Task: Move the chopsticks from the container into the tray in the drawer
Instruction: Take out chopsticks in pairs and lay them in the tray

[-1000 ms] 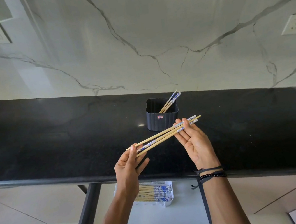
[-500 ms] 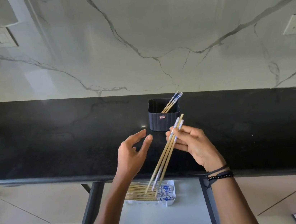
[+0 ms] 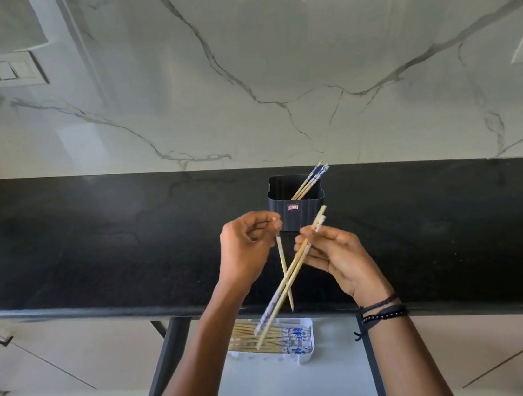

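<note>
Left hand grips one chopstick; right hand grips two chopsticks. Container on tabletop: three sticks. Tray: bundle, count unclear.

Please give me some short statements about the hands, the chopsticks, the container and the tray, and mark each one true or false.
1. The left hand holds one chopstick apart from the others. True.
2. The right hand is empty. False: it grips a pair of chopsticks that slants down to the left.
3. The dark container on the black counter is empty. False: a few chopsticks lean in it.
4. The white tray in the open drawer already holds chopsticks. True.
5. The container lies on its side. False: it stands upright.
</note>
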